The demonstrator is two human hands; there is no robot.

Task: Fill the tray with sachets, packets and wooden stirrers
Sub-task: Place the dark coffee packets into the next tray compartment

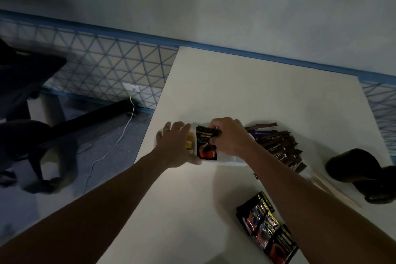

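Observation:
A white tray (231,162) lies on the pale table, mostly covered by my hands. My right hand (232,138) pinches the top edge of a black coffee sachet (206,146) with a red cup print, holding it upright in the tray. My left hand (174,146) lies open over the tray's left end, fingers spread beside yellow packets (189,142). A fan of dark brown stick sachets (280,148) sits right of the tray. More black sachets (266,228) lie in a loose pile near the table's front. Pale wooden stirrers (327,186) lie under my right forearm.
A dark rounded object (360,169) stands at the table's right edge. The table's left edge drops to a grey floor with a white cable (111,148) and a dark chair (27,83). The far part of the table (257,88) is bare.

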